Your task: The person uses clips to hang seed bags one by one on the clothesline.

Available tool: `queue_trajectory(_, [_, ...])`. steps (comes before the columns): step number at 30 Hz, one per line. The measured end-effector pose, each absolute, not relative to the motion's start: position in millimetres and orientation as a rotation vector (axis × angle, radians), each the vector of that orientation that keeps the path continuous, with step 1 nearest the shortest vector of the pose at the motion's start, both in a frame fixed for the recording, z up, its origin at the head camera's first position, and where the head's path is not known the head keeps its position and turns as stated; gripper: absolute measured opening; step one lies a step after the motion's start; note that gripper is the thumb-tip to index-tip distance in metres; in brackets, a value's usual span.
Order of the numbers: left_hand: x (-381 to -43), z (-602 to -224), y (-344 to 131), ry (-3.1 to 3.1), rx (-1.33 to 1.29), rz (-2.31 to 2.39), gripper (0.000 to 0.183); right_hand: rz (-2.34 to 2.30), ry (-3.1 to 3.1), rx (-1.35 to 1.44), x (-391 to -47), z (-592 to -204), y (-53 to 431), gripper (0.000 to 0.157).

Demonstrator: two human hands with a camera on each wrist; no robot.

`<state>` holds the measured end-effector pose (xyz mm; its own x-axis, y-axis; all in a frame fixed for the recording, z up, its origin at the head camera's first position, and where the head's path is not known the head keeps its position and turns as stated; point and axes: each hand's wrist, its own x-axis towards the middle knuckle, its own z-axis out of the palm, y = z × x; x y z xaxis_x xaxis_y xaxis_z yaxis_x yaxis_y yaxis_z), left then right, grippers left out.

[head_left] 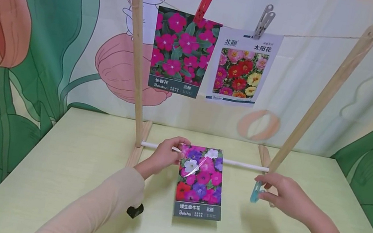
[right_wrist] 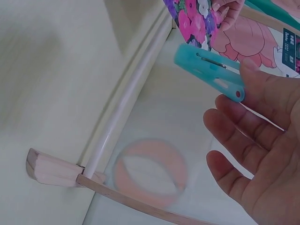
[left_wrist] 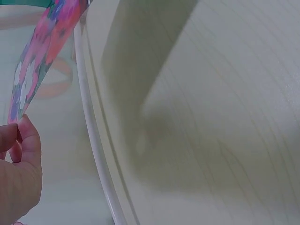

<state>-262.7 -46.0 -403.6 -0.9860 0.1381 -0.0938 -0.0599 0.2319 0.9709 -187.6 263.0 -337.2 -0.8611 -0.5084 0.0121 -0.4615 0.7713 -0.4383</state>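
Observation:
My left hand [head_left: 166,154] pinches the upper left corner of a flower seed packet [head_left: 202,181] with pink, purple, red and white blooms. The packet is held up over the table, its dark label strip toward me. In the left wrist view the thumb and fingertips [left_wrist: 29,129] meet at the packet's edge. My right hand [head_left: 286,194] holds a light blue clothespin [head_left: 256,191] between thumb and index finger, to the right of the packet. The right wrist view shows the clothespin [right_wrist: 211,72] lengthwise, with the other fingers loosely bent below it.
A wooden frame with a left post [head_left: 137,58], a right post [head_left: 324,99] and a white crossbar [head_left: 245,165] stands on the table [head_left: 75,197]. From its string [head_left: 320,37] hang two seed packets, by a red clothespin [head_left: 204,5] and a grey clothespin [head_left: 264,22]. A printed curtain [head_left: 60,48] hangs behind.

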Motion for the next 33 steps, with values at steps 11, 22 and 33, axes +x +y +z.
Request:
queue_trajectory(11, [-263,-394,-45,2.351,0.093,1.838,0.038,-0.631,2.950,-0.862,-189,-328,262,0.034])
queue_trajectory(22, [-264,-385,-43,2.392,0.082,1.791,0.036,-0.698,2.964,-0.842,-193,-320,262,0.035])
queue_trajectory(33, [-266,-380,-44,2.391,0.097,1.802,0.037,-0.743,2.982,-0.869,-198,-311,264,0.034])
